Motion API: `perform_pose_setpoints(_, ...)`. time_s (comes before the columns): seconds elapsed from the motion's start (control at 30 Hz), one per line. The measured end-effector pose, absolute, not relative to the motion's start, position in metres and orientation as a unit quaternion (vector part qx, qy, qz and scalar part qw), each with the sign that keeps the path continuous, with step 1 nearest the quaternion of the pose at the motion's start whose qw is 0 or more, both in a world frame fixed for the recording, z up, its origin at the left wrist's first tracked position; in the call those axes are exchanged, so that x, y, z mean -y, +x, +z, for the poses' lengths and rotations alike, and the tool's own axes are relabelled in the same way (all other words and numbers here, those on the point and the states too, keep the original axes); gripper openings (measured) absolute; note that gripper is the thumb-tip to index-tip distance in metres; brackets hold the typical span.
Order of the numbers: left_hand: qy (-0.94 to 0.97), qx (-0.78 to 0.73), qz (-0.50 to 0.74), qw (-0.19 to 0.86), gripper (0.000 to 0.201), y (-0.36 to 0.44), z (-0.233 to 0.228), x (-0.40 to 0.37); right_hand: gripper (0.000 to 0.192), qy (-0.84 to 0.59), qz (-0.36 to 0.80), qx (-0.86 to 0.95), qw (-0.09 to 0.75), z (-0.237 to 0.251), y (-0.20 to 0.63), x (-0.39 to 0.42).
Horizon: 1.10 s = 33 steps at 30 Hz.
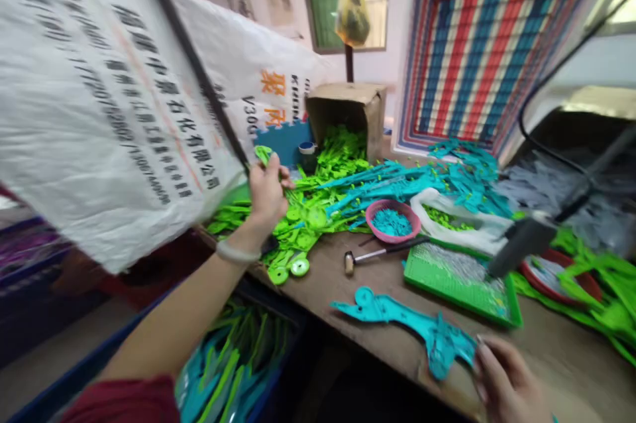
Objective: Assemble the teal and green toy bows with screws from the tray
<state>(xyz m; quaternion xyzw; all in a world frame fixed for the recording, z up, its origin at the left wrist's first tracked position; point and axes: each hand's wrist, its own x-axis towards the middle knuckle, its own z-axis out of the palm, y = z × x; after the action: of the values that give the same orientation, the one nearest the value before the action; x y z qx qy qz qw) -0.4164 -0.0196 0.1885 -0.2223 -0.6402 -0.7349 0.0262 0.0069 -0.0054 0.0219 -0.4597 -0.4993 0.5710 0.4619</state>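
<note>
My left hand [268, 194] is closed at the pile of lime-green plastic parts [298, 217], its fingers around a green plastic part [262, 154] whose tip pokes out above them. At the lower right, the fingers of my right hand [509, 380] pinch the near end of a long turquoise plastic part [412, 323]. That part has a round disc at its far end and lies over the brown table [348, 284]; whether it rests on the surface I cannot tell. Just beyond it is a small hammer [370, 255] with a dark handle.
A pink bowl [392, 237] of small turquoise pieces and a green tray [462, 313] of small metal pieces stand on the table. Turquoise parts [397, 178] lie behind. A large white sack [99, 111] hangs left; a full crate [233, 370] sits below. A dark lamp-like arm [527, 241] juts in.
</note>
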Motion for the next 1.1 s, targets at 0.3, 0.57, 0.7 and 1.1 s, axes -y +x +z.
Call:
perform_pose_setpoints(0.3,-0.287,0.388,-0.735,-0.476,0.036,-0.175,0.098,0.014,0.015,-0.331,0.514,0.643,0.462,0.061,-0.045,0.011)
perform_pose_setpoints(0.57,-0.456,0.593,-0.579,-0.324,0.034,-0.168,0.053,0.047,0.019,-0.387,0.58,0.543,0.467,0.063,-0.001,0.011)
perform_pose_setpoints(0.7,-0.534,0.577,-0.525,-0.327,0.034,-0.157,0.053,0.065,0.03,-0.335,0.671,0.55,0.367,0.08,-0.011,0.005)
perform_pose_setpoints(1.1,-0.548,0.568,-0.485,-0.377,0.048,-0.166,0.037,0.075,0.042,-0.319,0.786,0.478,0.227,0.07,-0.015,-0.009)
